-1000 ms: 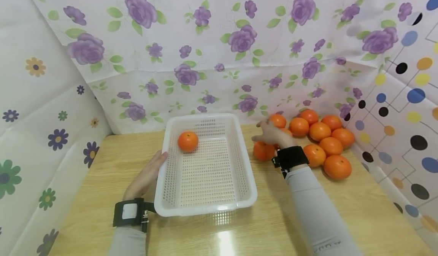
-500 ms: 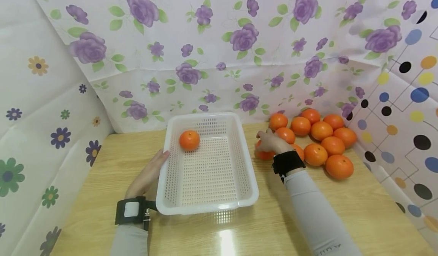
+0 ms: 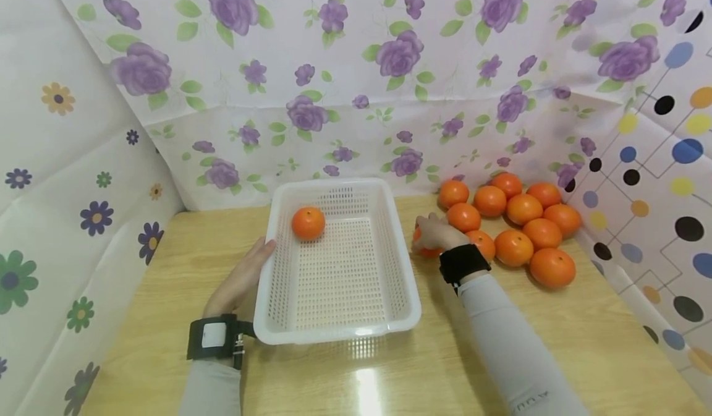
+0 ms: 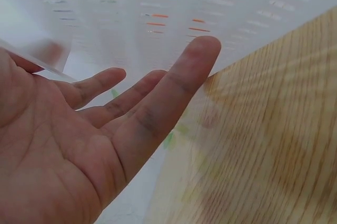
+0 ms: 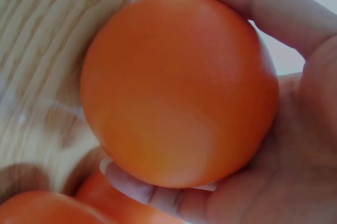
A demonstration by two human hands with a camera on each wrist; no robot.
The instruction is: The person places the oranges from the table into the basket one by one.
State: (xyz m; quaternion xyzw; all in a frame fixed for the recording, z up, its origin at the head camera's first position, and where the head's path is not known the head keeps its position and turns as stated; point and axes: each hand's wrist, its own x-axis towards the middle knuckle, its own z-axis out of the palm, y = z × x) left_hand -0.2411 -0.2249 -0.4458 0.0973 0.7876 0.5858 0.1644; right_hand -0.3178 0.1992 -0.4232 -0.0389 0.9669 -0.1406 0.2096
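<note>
The right hand (image 3: 436,232) grips an orange (image 5: 179,90), its thumb and fingers curved round the sides of the fruit. That orange is at the near-left end of a loose cluster, between the basket (image 3: 410,286) and the other oranges (image 3: 524,209). The wrist view on that side shows two more oranges just beyond the fingers; whether the held orange touches the tabletop (image 3: 311,379) is hard to tell.

The left hand (image 3: 239,280) is at the left outer side of the basket, its fingers extended and spread a little along the holed wall, one fingertip at the rim.

The basket, white and square-cornered, stands left of the tabletop's middle, with its far side near the back edge. Inside it a single orange (image 3: 308,224) sits in the far-left corner.

Eleven other oranges crowd toward the back-right corner of the tabletop, many touching one another. The nearest of them lies closest to the front edge.

A sheet with purple roses (image 3: 306,113) hangs behind the back edge, a daisy-print sheet (image 3: 33,218) rises along the left edge, and a dotted sheet (image 3: 662,218) along the right edge. Both wrists wear black straps (image 3: 463,263) above grey sleeves (image 3: 517,342).
</note>
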